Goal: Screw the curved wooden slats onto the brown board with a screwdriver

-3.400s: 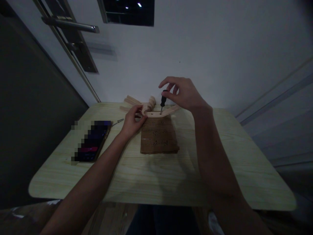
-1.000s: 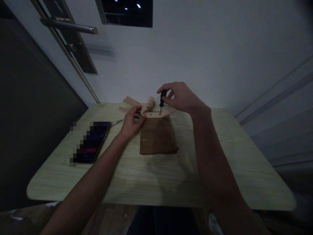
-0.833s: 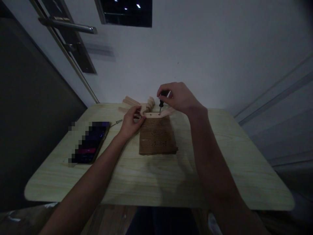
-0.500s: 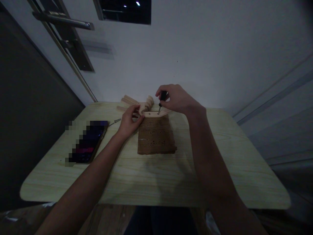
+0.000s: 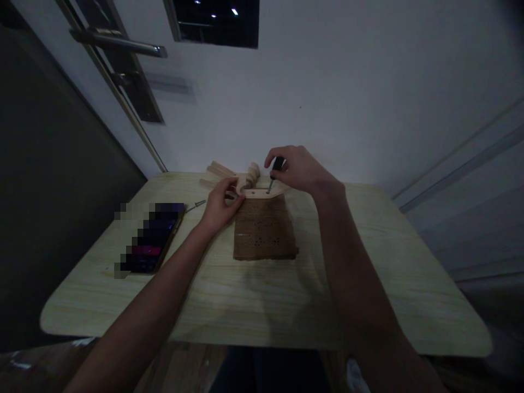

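My right hand (image 5: 297, 170) is closed round the black handle of a small screwdriver (image 5: 275, 167), whose tip stands in a hole of a pale curved wooden piece (image 5: 257, 191) at the far side of the table. My left hand (image 5: 220, 204) grips the left end of that wooden piece, fingers curled on it. The piece rests along the far edge of a brown perforated board (image 5: 264, 228).
A phone (image 5: 152, 237) with a lit screen lies at the left of the light wooden table (image 5: 262, 305). A loose screw (image 5: 196, 205) lies beside it. More pale wooden parts (image 5: 229, 172) are stacked by the white wall. A door handle (image 5: 118, 42) juts out upper left.
My right hand has closed down lower round the screwdriver handle, its fingers shifting as it turns. My left hand stays on the wooden piece. The view shifted slightly.
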`<action>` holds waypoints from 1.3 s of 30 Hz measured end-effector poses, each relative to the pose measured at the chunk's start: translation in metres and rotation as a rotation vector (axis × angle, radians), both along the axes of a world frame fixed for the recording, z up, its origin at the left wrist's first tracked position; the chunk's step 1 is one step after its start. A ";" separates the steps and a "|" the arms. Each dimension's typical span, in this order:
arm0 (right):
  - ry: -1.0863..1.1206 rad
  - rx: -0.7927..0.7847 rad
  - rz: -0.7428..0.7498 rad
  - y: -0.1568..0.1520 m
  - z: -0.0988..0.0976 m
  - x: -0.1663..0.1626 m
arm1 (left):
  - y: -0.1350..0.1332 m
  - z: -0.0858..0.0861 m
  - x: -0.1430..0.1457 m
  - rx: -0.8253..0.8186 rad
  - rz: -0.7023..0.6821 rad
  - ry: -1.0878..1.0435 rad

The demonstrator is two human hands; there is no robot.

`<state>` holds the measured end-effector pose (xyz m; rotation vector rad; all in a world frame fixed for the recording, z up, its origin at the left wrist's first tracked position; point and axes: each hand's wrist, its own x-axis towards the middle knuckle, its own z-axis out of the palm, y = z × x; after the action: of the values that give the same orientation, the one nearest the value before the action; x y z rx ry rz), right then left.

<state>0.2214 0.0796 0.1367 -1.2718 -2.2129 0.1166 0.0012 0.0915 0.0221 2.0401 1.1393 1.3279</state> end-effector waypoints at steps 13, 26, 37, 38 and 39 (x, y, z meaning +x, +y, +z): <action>-0.044 0.005 -0.013 -0.003 0.003 -0.001 | -0.001 0.001 -0.001 0.002 -0.008 0.002; 0.100 -0.057 0.095 -0.001 0.001 -0.003 | 0.000 0.000 -0.001 -0.010 0.009 0.023; 0.161 0.026 0.085 0.004 -0.004 0.001 | -0.001 0.000 0.000 0.007 -0.002 0.024; 0.162 0.029 0.094 0.004 -0.003 0.001 | -0.001 -0.001 0.000 0.010 0.000 0.024; 0.163 0.026 0.100 0.003 -0.001 0.000 | 0.000 -0.001 0.000 0.013 0.000 0.026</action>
<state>0.2219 0.0823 0.1354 -1.0972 -2.1305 0.2212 0.0013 0.0913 0.0209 2.0721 1.1446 1.3163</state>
